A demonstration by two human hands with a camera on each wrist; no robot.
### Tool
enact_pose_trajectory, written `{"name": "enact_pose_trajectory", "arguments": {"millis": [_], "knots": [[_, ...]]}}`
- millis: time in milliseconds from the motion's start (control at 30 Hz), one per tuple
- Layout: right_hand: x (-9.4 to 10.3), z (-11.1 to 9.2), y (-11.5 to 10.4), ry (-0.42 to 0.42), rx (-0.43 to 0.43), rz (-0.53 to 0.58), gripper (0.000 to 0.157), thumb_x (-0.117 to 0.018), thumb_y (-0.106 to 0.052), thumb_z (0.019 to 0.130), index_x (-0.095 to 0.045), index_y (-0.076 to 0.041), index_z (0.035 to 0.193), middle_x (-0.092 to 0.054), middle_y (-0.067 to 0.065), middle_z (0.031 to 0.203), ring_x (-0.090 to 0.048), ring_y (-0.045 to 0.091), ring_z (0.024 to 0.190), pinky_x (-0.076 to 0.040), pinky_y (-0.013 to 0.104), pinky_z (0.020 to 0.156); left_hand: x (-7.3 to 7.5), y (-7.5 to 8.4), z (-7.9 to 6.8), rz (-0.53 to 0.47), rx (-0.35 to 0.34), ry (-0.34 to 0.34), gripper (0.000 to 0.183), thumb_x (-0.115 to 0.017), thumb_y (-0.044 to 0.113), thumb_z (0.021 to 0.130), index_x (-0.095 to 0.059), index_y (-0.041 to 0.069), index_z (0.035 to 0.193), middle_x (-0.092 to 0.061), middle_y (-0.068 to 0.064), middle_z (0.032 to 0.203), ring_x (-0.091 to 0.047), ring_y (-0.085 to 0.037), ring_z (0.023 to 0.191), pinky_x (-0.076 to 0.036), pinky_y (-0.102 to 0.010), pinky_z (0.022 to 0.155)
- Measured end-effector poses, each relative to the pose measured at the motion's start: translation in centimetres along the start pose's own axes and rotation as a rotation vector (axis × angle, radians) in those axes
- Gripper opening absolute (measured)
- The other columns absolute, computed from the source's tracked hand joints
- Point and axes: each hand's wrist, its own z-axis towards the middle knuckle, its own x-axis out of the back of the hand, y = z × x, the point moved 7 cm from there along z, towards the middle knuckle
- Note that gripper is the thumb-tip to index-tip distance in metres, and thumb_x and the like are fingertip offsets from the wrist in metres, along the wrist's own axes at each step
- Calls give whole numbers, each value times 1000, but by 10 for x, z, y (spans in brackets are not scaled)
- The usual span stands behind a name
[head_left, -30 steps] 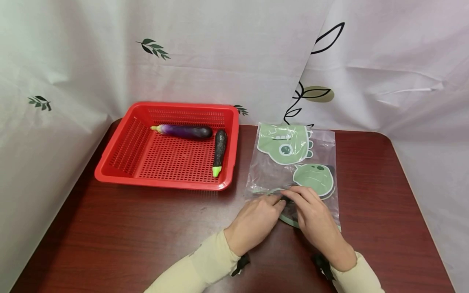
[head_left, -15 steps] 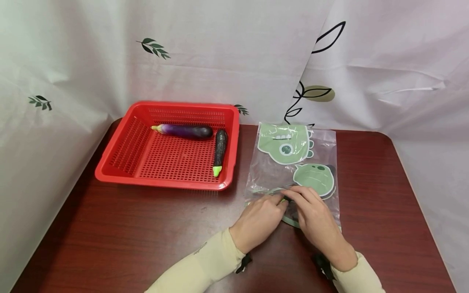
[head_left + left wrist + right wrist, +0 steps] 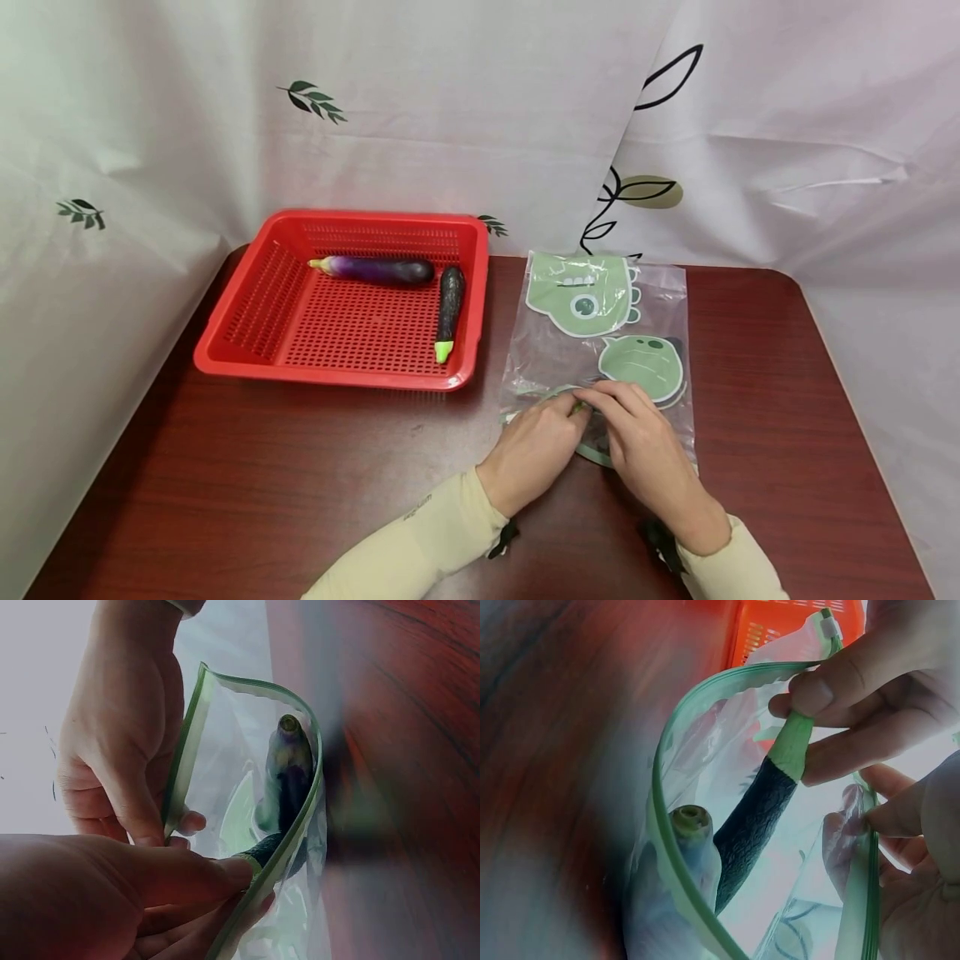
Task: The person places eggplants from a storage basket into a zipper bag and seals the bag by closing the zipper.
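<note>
A clear zip bag [image 3: 555,367] with green dinosaur prints lies on the table, its green-edged mouth spread toward me. My left hand [image 3: 534,450] pinches the bright green stem of a dark, wrinkled eggplant [image 3: 756,814], whose body sits inside the mouth. Beside it in the bag is a smooth purple eggplant [image 3: 289,769], stem end toward the mouth. My right hand [image 3: 652,446] pinches one edge of the bag's mouth between thumb and fingers, as the right wrist view shows. From the head view, both hands largely hide the mouth and the wrinkled eggplant.
Left of the bag stands a red perforated basket [image 3: 337,377]. A purple eggplant [image 3: 378,269] lies along its back wall, and a dark wrinkled eggplant [image 3: 450,312] along its right side. White patterned cloth [image 3: 420,108] hangs behind the brown table [image 3: 315,467].
My left hand has shifted slightly to the right, toward the bag. Between the hands, the eggplant's green stem now shows where its dark body showed before. My right hand stays almost still.
</note>
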Motion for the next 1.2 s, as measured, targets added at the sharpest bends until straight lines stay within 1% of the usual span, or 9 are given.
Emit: {"name": "enact_pose_trajectory", "arguments": {"millis": [100,233,367,467,800,1067,1200], "knots": [[-1,0,0,-8,-4,-1,38,-36,-1,88,-64,-7,113,-59,4,109,-52,19,96,-35,24,89,-1,-2,0,7,29,-4,20,-59,14,87,-67,13,105,-59,0,93,-62,-14,76,-51,-26,56],[-1,0,0,-13,-9,-5,38,-36,-1,88,-63,-7,113,-59,4,109,-52,20,97,-35,24,89,-4,-3,0,8,54,-9,17,-60,14,87,-67,15,102,-59,0,91,-62,-15,70,-49,-26,52],[-1,0,0,-11,-11,-10,37,-34,-4,90,-63,-7,114,-59,4,109,-52,20,98,-34,23,90,-7,-4,1,-10,77,-8,15,-60,13,87,-66,14,100,-57,-1,87,-61,-15,66,-48,-27,49],[-1,0,0,-9,-11,-9,37,-34,-4,90,-63,-7,114,-59,4,109,-52,20,97,-35,23,90,-9,-5,1,-21,82,-10,13,-59,12,87,-66,13,97,-56,-1,86,-61,-15,65,-48,-27,49],[0,0,0,-10,-9,-3,38,-34,-4,90,-63,-7,113,-59,4,109,-52,20,97,-35,22,90,-13,-1,1,7,23,2,16,-55,10,86,-70,14,91,-58,-1,88,-61,-15,71,-50,-25,58],[-1,0,1,-9,-7,-8,37,-35,-4,89,-63,-7,113,-59,4,108,-52,20,96,-35,24,89,-14,2,0,41,2,-2,17,-56,10,86,-71,13,93,-59,0,88,-61,-13,73,-51,-25,58],[-1,0,1,-7,-5,-10,37,-34,-5,90,-63,-7,113,-59,4,107,-52,20,95,-35,25,88,-10,1,1,39,0,-7,16,-58,10,86,-72,13,92,-59,0,89,-61,-13,73,-51,-25,59]]}}
